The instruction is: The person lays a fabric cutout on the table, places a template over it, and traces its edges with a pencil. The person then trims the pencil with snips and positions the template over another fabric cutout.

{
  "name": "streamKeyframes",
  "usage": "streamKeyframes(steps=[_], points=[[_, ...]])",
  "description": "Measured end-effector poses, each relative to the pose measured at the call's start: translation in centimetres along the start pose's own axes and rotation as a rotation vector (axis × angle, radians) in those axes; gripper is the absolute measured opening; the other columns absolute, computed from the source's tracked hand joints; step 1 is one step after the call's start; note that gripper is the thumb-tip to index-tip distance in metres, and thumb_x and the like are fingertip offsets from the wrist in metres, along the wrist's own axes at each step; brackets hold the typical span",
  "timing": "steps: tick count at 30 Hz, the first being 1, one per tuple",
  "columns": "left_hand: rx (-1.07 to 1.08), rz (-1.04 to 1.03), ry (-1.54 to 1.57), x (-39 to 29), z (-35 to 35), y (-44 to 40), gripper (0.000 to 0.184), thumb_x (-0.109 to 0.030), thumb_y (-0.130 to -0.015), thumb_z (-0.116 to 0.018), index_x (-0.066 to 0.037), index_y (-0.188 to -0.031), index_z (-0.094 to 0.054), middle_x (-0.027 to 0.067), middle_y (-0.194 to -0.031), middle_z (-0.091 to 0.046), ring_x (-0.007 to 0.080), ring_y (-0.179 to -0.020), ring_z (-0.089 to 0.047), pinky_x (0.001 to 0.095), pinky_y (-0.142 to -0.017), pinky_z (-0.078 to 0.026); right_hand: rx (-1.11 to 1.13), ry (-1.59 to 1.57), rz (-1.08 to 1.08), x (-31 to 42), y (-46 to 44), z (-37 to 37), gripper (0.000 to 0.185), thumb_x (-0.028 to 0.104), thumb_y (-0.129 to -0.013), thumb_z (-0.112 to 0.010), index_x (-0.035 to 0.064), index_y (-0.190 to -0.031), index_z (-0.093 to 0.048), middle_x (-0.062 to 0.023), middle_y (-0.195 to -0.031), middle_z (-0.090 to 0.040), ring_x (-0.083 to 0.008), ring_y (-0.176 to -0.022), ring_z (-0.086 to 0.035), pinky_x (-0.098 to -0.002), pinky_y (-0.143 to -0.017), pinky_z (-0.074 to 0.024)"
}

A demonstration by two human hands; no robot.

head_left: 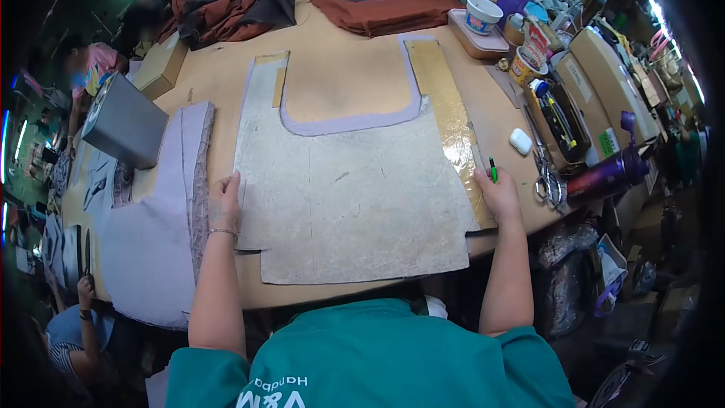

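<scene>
You've got a big off-white template (355,189) flat on the tabletop (340,79), close to the near edge. U-shaped cutout faces the far edge; near corners stepped. Scuffed face, dark marks, yellowish tape on both arms, shiny down the right one. Lavender fabric (355,122) lies under it, flat, showing round the cutout and along the upper left side. Your left hand (223,200) touches the left side, your right hand (498,196) the right. Green pen (493,170) in your right hand, sticking up.
</scene>
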State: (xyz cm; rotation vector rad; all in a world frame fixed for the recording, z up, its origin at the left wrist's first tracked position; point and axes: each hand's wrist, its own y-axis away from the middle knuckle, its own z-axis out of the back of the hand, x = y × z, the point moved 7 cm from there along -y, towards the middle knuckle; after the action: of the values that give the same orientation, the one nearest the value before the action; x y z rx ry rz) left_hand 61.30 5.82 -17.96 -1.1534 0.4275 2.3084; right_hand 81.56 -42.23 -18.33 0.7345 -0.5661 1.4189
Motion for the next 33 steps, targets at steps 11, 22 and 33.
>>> streamKeyframes(steps=[11,22,33], points=[[0.114,0.011,0.447,2.8,1.1,2.0,0.022,-0.025,-0.080,-0.051,-0.004,-0.075,-0.056,-0.0025,-0.065,-0.048,0.0069,-0.059,-0.040,0.0211,-0.056,-0.034,0.335,-0.946,-0.057,0.3,10.7,3.0,0.035,0.005,-0.074,-0.055,-0.0028,-0.106,-0.044,-0.0084,-0.091,-0.056,-0.0148,-0.076,-0.056,-0.0260,-0.068,-0.0450],[-0.104,-0.554,-0.532,-1.7,-1.5,1.2,0.047,-0.029,-0.072,-0.057,0.000,-0.108,-0.047,0.0198,-0.096,-0.050,0.0292,-0.096,-0.047,0.0331,-0.085,-0.036,-0.113,-1.294,0.407,1.0,16.8,15.4,0.040,0.005,-0.070,-0.054,-0.0032,-0.109,-0.045,-0.0117,-0.098,-0.055,-0.0191,-0.088,-0.055,-0.0275,-0.077,-0.0423],[0.044,-0.227,-0.348,-0.4,-1.6,0.2,0.058,-0.017,-0.060,-0.068,0.005,-0.107,-0.041,0.0208,-0.087,-0.056,0.0287,-0.078,-0.056,0.0339,-0.072,-0.043,-0.375,-1.288,0.345,-5.2,15.7,30.7,0.040,0.027,-0.082,-0.046,0.0039,-0.115,-0.042,-0.0098,-0.107,-0.052,-0.0228,-0.096,-0.050,-0.0364,-0.083,-0.0387]])
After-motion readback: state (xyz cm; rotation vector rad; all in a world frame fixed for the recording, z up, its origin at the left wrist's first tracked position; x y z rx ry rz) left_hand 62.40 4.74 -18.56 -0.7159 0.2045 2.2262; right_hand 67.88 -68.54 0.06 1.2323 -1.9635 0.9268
